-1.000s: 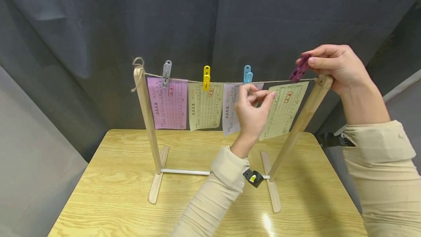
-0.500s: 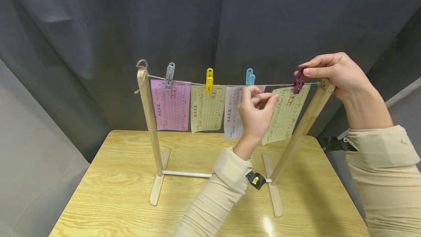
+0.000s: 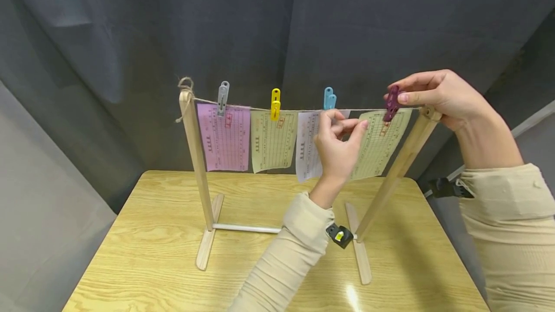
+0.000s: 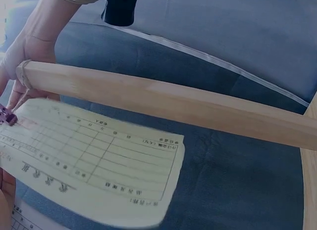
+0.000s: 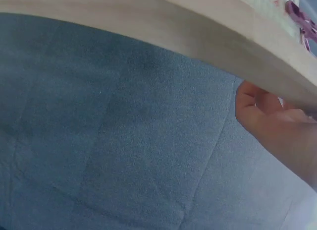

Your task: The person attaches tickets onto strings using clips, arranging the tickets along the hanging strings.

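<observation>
My left hand (image 3: 338,150) pinches the upper left corner of a pale yellow-green printed form (image 3: 377,146) between thumb and finger. Its sheet hangs at a slant below the twine (image 3: 303,110), near the right post. My right hand (image 3: 451,100) holds a purple clothespin (image 3: 392,104) by its upper end. The clothespin's lower end overlaps the twine and the form's top edge. In the left wrist view, the form (image 4: 94,160) hangs with its printed side showing, and the purple clothespin (image 4: 7,116) is at its end. The right wrist view shows the clothespin (image 5: 301,19) beyond the post.
A pink form (image 3: 225,143), a yellow form (image 3: 273,146) and a white form (image 3: 306,148) hang along the twine under grey (image 3: 223,97), yellow (image 3: 275,104) and blue (image 3: 329,97) clothespins. Wooden posts (image 3: 195,162) (image 3: 394,172) stand on the wooden table (image 3: 151,254), before a dark curtain.
My right hand has lowered the purple clothespin from above the twine onto the form's top edge and turned it more upright. The left hand keeps its pinch on the form.
</observation>
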Motion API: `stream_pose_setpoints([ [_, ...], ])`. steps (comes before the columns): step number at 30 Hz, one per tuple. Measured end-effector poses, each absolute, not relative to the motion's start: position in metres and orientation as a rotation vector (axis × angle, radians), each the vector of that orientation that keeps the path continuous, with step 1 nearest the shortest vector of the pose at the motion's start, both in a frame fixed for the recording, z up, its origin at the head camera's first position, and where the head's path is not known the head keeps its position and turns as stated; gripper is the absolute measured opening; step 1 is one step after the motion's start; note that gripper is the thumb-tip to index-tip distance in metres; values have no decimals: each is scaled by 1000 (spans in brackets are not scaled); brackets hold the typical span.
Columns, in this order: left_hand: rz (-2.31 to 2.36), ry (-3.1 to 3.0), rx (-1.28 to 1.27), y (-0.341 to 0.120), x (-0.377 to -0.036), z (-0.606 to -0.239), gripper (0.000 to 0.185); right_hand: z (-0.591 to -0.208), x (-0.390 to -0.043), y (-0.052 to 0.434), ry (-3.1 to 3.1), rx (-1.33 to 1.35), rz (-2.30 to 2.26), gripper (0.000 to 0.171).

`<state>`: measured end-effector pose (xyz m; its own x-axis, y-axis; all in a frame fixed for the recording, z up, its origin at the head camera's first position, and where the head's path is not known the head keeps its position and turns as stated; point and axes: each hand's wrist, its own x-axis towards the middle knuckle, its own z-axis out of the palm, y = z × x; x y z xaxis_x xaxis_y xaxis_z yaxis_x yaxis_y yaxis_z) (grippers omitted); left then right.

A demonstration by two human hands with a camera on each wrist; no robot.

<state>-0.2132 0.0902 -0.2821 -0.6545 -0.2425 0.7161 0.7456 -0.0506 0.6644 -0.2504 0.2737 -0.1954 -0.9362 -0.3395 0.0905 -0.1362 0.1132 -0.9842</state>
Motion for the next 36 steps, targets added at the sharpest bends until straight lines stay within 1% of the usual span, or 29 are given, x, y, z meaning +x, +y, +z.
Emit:
stream_pose_setpoints([
  [5,-1787,-1527,-559,91,-212,-283,31,-196,-251,278,2179,-523,-1909,30],
  [9,-1780,-1514,-571,92,-212,-284,29,-200,-251,285,2142,-620,-1921,38],
  [14,-1762,-1510,-568,93,-213,-286,28,-207,-250,291,2063,-764,-1972,42],
  [23,-1728,-1488,-602,92,-213,-288,26,-218,-237,295,1979,-929,-2212,46],
  [26,-1717,-1473,-632,92,-213,-292,26,-225,-229,298,1942,-903,-2377,46],
  [31,-1713,-1451,-667,93,-218,-308,29,-236,-210,298,2005,-761,-2607,45],
  [36,-1594,-1496,-695,88,-224,-326,31,-247,-195,297,2031,-789,-2757,43],
])
